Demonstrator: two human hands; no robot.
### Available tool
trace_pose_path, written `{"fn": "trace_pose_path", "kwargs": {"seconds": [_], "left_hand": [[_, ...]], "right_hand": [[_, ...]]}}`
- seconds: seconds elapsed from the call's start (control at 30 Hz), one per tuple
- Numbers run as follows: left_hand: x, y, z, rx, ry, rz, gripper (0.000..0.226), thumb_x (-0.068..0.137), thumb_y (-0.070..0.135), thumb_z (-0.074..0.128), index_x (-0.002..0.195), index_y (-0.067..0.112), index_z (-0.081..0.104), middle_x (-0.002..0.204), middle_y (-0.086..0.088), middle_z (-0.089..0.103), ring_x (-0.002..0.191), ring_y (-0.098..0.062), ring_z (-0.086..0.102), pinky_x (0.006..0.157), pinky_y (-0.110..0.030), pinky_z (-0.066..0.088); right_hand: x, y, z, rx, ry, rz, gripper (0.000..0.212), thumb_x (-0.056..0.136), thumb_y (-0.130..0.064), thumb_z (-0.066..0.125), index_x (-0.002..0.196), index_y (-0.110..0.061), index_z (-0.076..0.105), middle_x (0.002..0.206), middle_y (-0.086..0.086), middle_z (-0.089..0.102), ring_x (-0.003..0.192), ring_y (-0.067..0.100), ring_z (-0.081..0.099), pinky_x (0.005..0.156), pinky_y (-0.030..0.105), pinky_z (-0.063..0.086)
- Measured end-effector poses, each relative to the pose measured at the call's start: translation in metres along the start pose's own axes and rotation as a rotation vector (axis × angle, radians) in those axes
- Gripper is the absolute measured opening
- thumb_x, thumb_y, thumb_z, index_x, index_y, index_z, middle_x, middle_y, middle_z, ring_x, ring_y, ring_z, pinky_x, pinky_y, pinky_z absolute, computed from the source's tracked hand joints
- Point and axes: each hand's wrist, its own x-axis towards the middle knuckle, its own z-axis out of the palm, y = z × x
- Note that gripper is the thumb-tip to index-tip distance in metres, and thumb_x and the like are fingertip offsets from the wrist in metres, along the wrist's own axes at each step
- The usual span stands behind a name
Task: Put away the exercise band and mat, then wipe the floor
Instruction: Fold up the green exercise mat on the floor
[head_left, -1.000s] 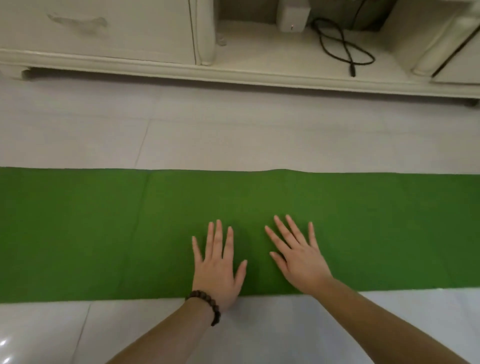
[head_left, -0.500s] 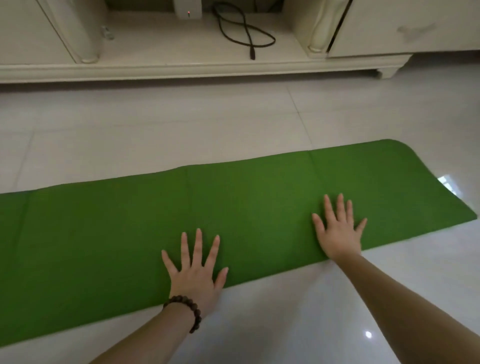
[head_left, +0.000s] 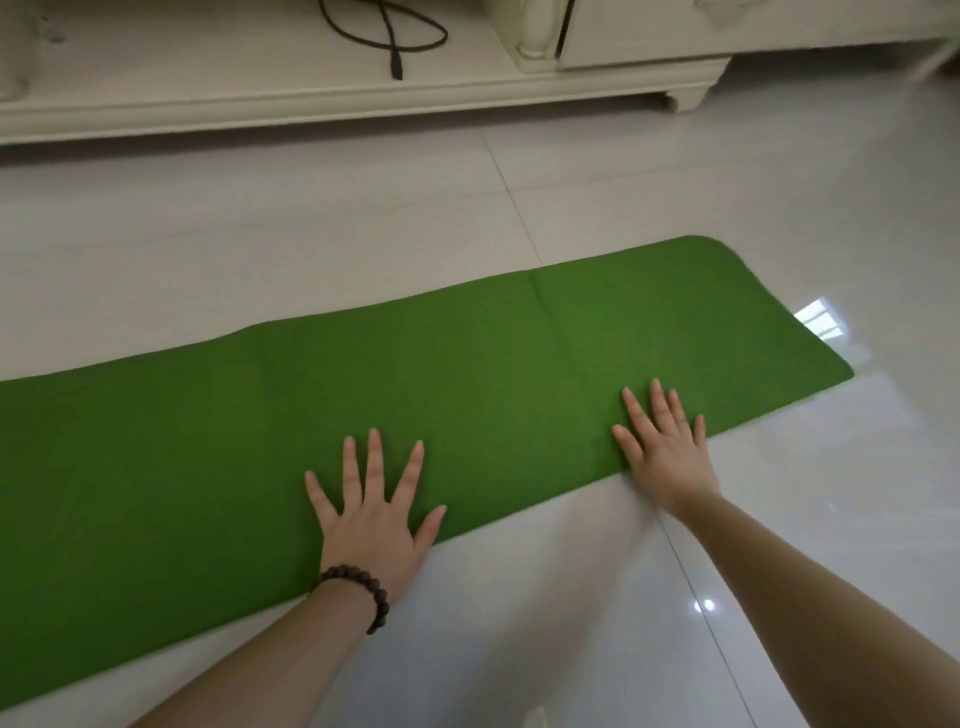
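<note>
Head view: the mat (head_left: 467, 395) lay flat on the floor (head_left: 623, 623), under both palms. The left hand (head_left: 371, 514) pressed it with fingers spread wide; the right hand (head_left: 662, 441) had slid further from the left, fingers straight, nearer the rounded end beyond its fingertips. Likely flattening before rolling from that end. No band was visible.

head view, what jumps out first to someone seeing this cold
The long green mat lies flat across the pale tiled floor, its rounded end to the right. Both hands press on its near edge with fingers spread: the left hand, with a dark bead bracelet at the wrist, and the right hand nearer the mat's end. Behind, a black cable loops on a cream cabinet's shelf.
</note>
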Motion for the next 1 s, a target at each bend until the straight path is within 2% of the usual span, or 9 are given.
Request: {"fn": "trace_pose_path", "kwargs": {"seconds": [0.13,0.27,0.37,0.47,0.6,0.67,0.73,0.9,1.0], "left_hand": [[-0.001,0.001,0.0,0.031,0.019,-0.006,0.076,0.084,0.072,-0.009,0.15,0.037,0.004,0.159,-0.011,0.001,0.146,-0.035,-0.005,0.108,-0.07,-0.001],[0.0,0.0,-0.001,0.017,0.015,-0.006,0.078,0.081,0.074,-0.014,0.149,0.039,-0.001,0.157,-0.008,-0.01,0.146,-0.032,-0.013,0.108,-0.068,-0.006],[0.0,-0.001,-0.003,-0.001,-0.023,0.004,0.081,0.074,0.077,-0.023,0.146,0.041,-0.013,0.155,-0.006,-0.021,0.144,-0.03,-0.022,0.108,-0.068,-0.009],[0.0,-0.002,-0.011,-0.014,-0.078,0.017,0.081,0.064,0.079,-0.028,0.138,0.045,-0.028,0.149,-0.005,-0.035,0.14,-0.029,-0.032,0.107,-0.067,-0.013],[0.002,-0.017,-0.021,-0.052,-0.184,0.1,0.085,0.061,0.087,-0.005,0.132,0.05,-0.033,0.144,0.0,-0.046,0.136,-0.025,-0.039,0.108,-0.062,-0.016],[-0.003,-0.034,-0.024,-0.034,-0.178,0.188,0.092,0.06,0.094,0.001,0.136,0.05,-0.026,0.149,0.002,-0.039,0.137,-0.021,-0.036,0.112,-0.056,-0.016],[-0.013,-0.056,-0.026,0.048,-0.133,0.258,0.096,0.059,0.094,-0.005,0.141,0.046,-0.021,0.154,0.002,-0.029,0.139,-0.018,-0.032,0.113,-0.053,-0.016],[-0.051,-0.106,-0.022,0.046,-0.143,0.084,0.095,0.063,0.091,0.002,0.139,0.043,-0.028,0.149,0.005,-0.036,0.14,-0.021,-0.031,0.112,-0.058,-0.012],[-0.064,-0.125,-0.021,-0.016,-0.13,0.028,0.1,0.06,0.091,0.0,0.14,0.038,-0.028,0.152,0.007,-0.029,0.14,-0.017,-0.026,0.115,-0.055,-0.009]], "right_hand": [[0.008,0.03,-0.028,0.66,0.279,0.516,0.083,0.091,-0.041,0.057,0.151,-0.011,0.008,0.158,0.014,0.006,0.145,0.03,0.011,0.118,0.04,0.012],[0.026,0.035,-0.043,1.307,0.453,0.769,0.064,0.081,-0.03,0.071,0.136,-0.012,0.044,0.132,0.004,0.054,0.12,0.026,0.052,0.106,0.04,0.04],[0.03,0.036,-0.051,1.51,0.461,0.811,0.048,0.084,-0.023,0.07,0.126,-0.01,0.051,0.121,0.003,0.06,0.105,0.024,0.058,0.094,0.038,0.049],[0.029,0.031,-0.071,1.669,0.424,0.698,0.041,0.089,-0.007,0.062,0.128,-0.013,0.05,0.118,0.002,0.059,0.106,0.024,0.058,0.086,0.036,0.049],[0.02,0.019,-0.103,1.659,0.382,0.437,0.049,0.085,0.013,0.049,0.128,-0.012,0.048,0.115,0.006,0.061,0.107,0.03,0.059,0.088,0.042,0.051],[0.009,0.004,-0.115,1.608,0.363,0.332,0.052,0.084,0.013,0.047,0.13,-0.011,0.046,0.113,0.003,0.061,0.105,0.028,0.059,0.088,0.04,0.051],[-0.006,-0.018,-0.126,1.535,0.36,0.232,0.051,0.086,0.009,0.049,0.131,-0.014,0.043,0.113,-0.003,0.06,0.107,0.024,0.058,0.092,0.037,0.049],[-0.044,-0.076,-0.13,1.327,0.29,0.044,0.039,0.094,-0.003,0.048,0.129,-0.019,0.049,0.116,-0.007,0.061,0.108,0.016,0.058,0.094,0.032,0.046],[-0.067,-0.111,-0.109,1.05,0.244,-0.144,0.044,0.095,-0.008,0.048,0.134,-0.029,0.047,0.122,-0.01,0.057,0.115,0.011,0.052,0.097,0.027,0.04]]}}
